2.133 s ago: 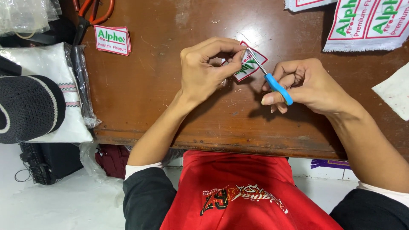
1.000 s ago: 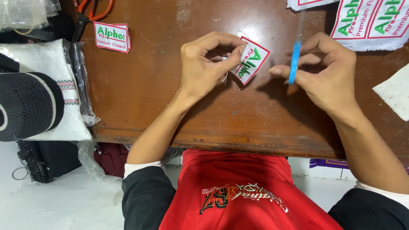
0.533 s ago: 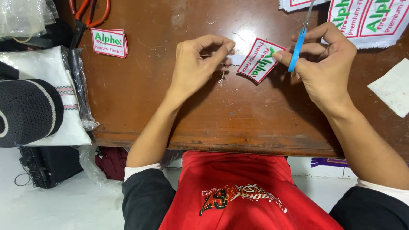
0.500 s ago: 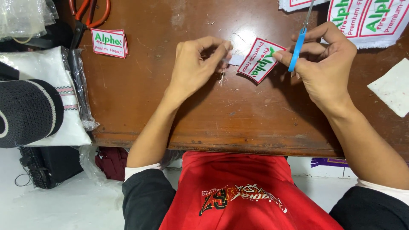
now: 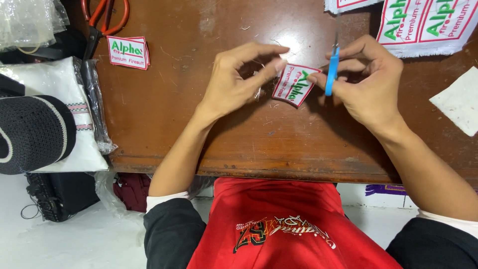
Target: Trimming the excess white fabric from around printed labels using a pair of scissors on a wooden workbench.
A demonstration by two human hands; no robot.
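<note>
Change: vs half a sec ago, patch sits a bit lower on the table & nearer the L fingertips; blue tool now upright, was slanted. Hands in about the same spots.
L hand: fingers curled, thumb and forefinger tips close together at patch's left edge; can't tell if they pinch the patch or loose thread beside it.
R hand: closed round small blue-handled snips, tip pointing away from the person, just right of the patch.
Patch: white w/ red border & green lettering, tilted, on the table between both hands.
Surface: worn brown wooden table, scratched, thread bits around the patch.
Around: stack of same patches far left; orange-handled scissors top left; uncut patch sheet top right; white cloth scrap right edge.
Room: white bagged cloth & dark knit cap at left; pale floor below.
</note>
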